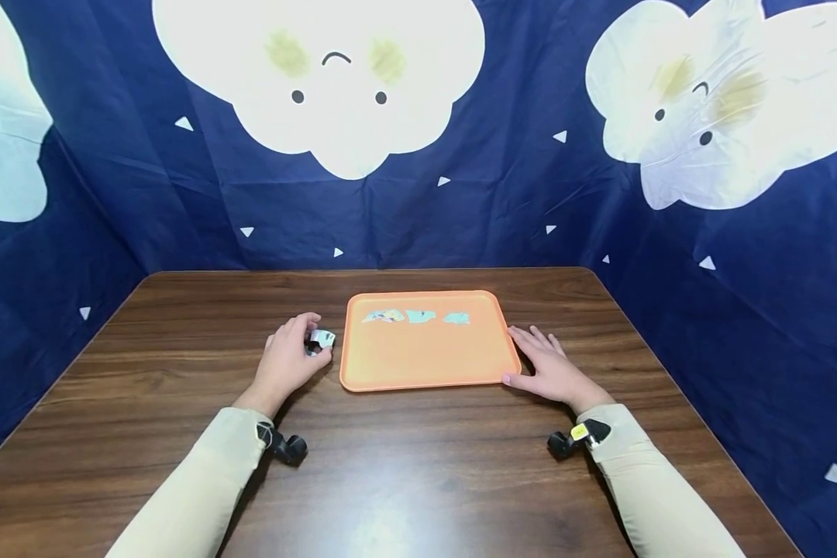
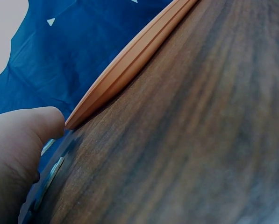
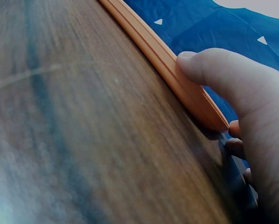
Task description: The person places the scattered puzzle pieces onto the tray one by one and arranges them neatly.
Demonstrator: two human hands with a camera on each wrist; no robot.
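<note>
Okay, L hand has thumb + fingers curved narrowly round a small pale pc, just left of orange tray – can't tell if it's gripped; R hand spread fairly wide, thumb touching tray's near-right corner – 3 flat printed pcs lie in a row along tray's far side, tray on brown tbl

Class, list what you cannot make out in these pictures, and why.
Head: details printed on the three pieces on the orange tray; too small.
Head: whether the left hand grips the piece beside it; finger and thumb partly cover it.
Head: the rest of both sleeves; cut off by the bottom edge.
Right wrist: the tray's inside; its near side hides it.
</note>
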